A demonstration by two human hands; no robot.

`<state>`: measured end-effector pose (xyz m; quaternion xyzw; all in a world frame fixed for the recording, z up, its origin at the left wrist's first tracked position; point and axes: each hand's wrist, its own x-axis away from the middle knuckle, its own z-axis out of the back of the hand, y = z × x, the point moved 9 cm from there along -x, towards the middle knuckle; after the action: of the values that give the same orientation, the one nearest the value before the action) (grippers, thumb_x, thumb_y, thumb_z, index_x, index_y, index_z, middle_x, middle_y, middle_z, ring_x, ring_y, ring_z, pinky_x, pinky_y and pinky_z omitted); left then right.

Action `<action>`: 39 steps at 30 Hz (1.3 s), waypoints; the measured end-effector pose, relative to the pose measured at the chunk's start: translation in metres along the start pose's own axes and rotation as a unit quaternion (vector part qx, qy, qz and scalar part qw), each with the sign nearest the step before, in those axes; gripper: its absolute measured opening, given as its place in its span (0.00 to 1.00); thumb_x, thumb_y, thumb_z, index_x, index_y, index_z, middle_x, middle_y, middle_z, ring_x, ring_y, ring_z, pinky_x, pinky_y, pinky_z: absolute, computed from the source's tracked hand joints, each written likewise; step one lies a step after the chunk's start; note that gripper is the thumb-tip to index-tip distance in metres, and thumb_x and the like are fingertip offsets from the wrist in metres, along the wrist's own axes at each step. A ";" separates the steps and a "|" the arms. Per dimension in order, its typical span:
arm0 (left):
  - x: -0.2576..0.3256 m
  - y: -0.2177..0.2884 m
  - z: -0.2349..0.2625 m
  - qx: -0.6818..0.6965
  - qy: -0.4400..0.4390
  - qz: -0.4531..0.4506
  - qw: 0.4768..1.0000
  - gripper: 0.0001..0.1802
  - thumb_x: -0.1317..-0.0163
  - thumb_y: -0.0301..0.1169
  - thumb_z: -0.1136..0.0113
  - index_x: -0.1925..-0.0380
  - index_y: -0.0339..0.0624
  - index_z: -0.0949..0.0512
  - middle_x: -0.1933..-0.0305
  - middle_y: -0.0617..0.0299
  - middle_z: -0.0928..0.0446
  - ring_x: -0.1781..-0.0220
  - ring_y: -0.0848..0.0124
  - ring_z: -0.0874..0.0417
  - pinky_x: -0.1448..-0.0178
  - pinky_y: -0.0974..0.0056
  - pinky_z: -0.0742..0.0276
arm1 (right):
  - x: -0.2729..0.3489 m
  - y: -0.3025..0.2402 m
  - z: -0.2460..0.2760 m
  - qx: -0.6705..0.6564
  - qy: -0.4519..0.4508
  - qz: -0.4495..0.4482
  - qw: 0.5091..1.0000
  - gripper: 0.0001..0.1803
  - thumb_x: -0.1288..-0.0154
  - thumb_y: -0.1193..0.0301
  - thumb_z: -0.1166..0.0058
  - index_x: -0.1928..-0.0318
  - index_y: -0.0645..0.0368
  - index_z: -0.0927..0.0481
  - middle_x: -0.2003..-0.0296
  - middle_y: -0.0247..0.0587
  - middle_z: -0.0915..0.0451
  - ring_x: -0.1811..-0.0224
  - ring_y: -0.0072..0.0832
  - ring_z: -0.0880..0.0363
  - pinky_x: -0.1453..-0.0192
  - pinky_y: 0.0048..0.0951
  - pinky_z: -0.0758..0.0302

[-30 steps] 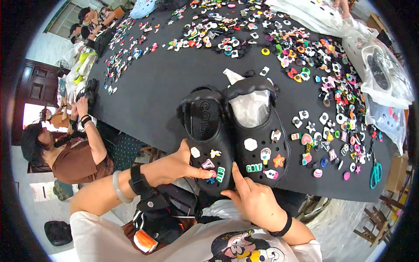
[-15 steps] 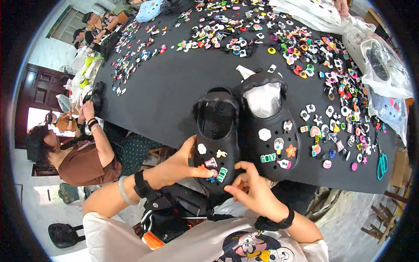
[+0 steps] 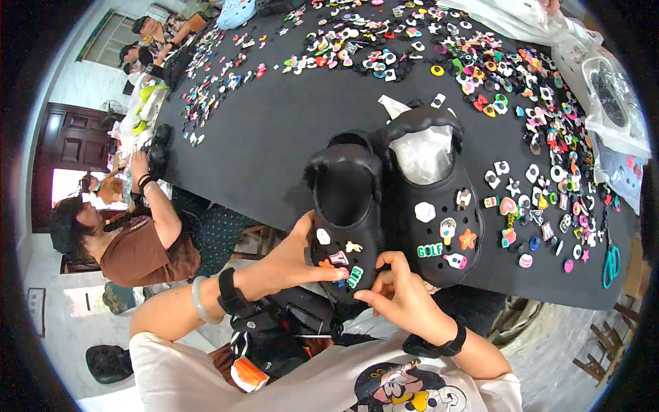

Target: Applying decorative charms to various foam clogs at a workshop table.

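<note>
Just below the frame's centre, a black clog (image 3: 368,237) stands with its long axis close to vertical, toe toward the lower edge, beside a second black clog (image 3: 443,206) on its right. The left hand (image 3: 288,266) grips its left side, thumb laid across the toe and some fingers out of sight. The right hand (image 3: 406,296) is half curled, thumb and forefinger slightly apart at the toe's lower-right edge; whether they pinch it I cannot tell. Between the hands sits a steeply tilted green-and-white lettered charm (image 3: 355,277), nearest the left thumb's tip.
</note>
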<state>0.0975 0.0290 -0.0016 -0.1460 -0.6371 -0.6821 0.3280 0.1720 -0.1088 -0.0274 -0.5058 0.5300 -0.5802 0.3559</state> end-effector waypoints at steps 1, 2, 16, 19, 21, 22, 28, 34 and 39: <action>-0.001 -0.002 0.002 -0.012 0.014 -0.022 1.000 0.56 0.52 0.32 0.22 0.31 0.30 0.51 0.34 0.49 0.36 0.31 0.62 0.35 0.26 0.59 0.40 | 0.000 0.001 0.000 0.001 -0.001 0.000 1.000 0.27 0.36 0.69 0.36 0.49 0.61 0.42 0.81 0.41 0.22 0.81 0.33 0.21 0.76 0.32 0.28; -0.001 -0.002 0.003 -0.024 0.027 -0.045 0.998 0.57 0.53 0.34 0.21 0.32 0.30 0.51 0.34 0.49 0.36 0.31 0.62 0.35 0.26 0.59 0.40 | 0.001 0.001 0.000 0.003 -0.002 0.001 1.000 0.27 0.36 0.69 0.36 0.49 0.61 0.42 0.81 0.41 0.22 0.81 0.33 0.21 0.76 0.32 0.27; -0.004 -0.020 0.010 -0.136 0.124 -0.022 0.983 0.57 0.58 0.29 0.19 0.34 0.36 0.50 0.38 0.51 0.35 0.34 0.62 0.33 0.30 0.58 0.37 | -0.001 0.006 0.000 0.002 0.028 0.058 0.998 0.26 0.34 0.69 0.37 0.50 0.62 0.42 0.81 0.40 0.25 0.81 0.32 0.21 0.78 0.31 0.28; -0.004 -0.018 0.008 -0.104 0.135 -0.018 0.985 0.56 0.58 0.28 0.19 0.34 0.36 0.49 0.38 0.51 0.35 0.35 0.62 0.32 0.31 0.58 0.36 | -0.002 0.004 0.000 -0.001 0.022 0.043 0.999 0.25 0.34 0.69 0.37 0.51 0.62 0.41 0.82 0.41 0.25 0.82 0.33 0.22 0.78 0.32 0.29; -0.003 -0.019 0.007 -0.098 0.137 -0.010 0.986 0.56 0.58 0.28 0.19 0.35 0.36 0.49 0.39 0.51 0.34 0.35 0.62 0.32 0.32 0.58 0.35 | -0.002 0.004 0.000 0.004 0.025 0.047 0.999 0.25 0.34 0.69 0.37 0.51 0.62 0.41 0.82 0.42 0.25 0.82 0.34 0.22 0.78 0.32 0.29; -0.003 -0.020 0.007 -0.096 0.138 -0.010 0.986 0.56 0.58 0.28 0.19 0.35 0.36 0.49 0.39 0.51 0.34 0.35 0.62 0.32 0.32 0.58 0.35 | -0.002 0.003 0.000 0.007 0.029 0.054 0.998 0.25 0.34 0.70 0.38 0.51 0.62 0.42 0.82 0.42 0.25 0.82 0.34 0.21 0.78 0.32 0.29; -0.005 -0.017 0.012 -0.086 0.161 -0.080 0.980 0.55 0.58 0.28 0.19 0.35 0.37 0.49 0.40 0.52 0.33 0.36 0.63 0.31 0.32 0.59 0.34 | -0.003 0.002 0.000 0.006 0.046 0.045 0.998 0.23 0.34 0.72 0.39 0.51 0.62 0.42 0.82 0.43 0.25 0.82 0.38 0.21 0.78 0.35 0.28; 0.000 -0.006 0.007 -0.003 0.032 -0.001 0.999 0.59 0.57 0.32 0.18 0.32 0.34 0.50 0.34 0.50 0.36 0.31 0.62 0.35 0.27 0.59 0.40 | -0.001 0.009 -0.010 -0.059 0.013 0.035 0.998 0.26 0.36 0.71 0.37 0.48 0.60 0.41 0.82 0.39 0.25 0.82 0.31 0.21 0.78 0.33 0.28; -0.002 0.002 0.001 -0.035 -0.057 0.002 0.998 0.61 0.53 0.36 0.20 0.30 0.28 0.55 0.32 0.47 0.38 0.28 0.61 0.39 0.25 0.61 0.45 | 0.002 0.004 0.001 -0.028 0.022 -0.016 0.999 0.28 0.37 0.71 0.35 0.47 0.59 0.42 0.81 0.38 0.22 0.80 0.26 0.19 0.77 0.29 0.26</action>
<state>0.1005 0.0311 -0.0010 -0.1975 -0.6302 -0.6938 0.2871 0.1722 -0.1115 -0.0312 -0.5114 0.5455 -0.5815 0.3205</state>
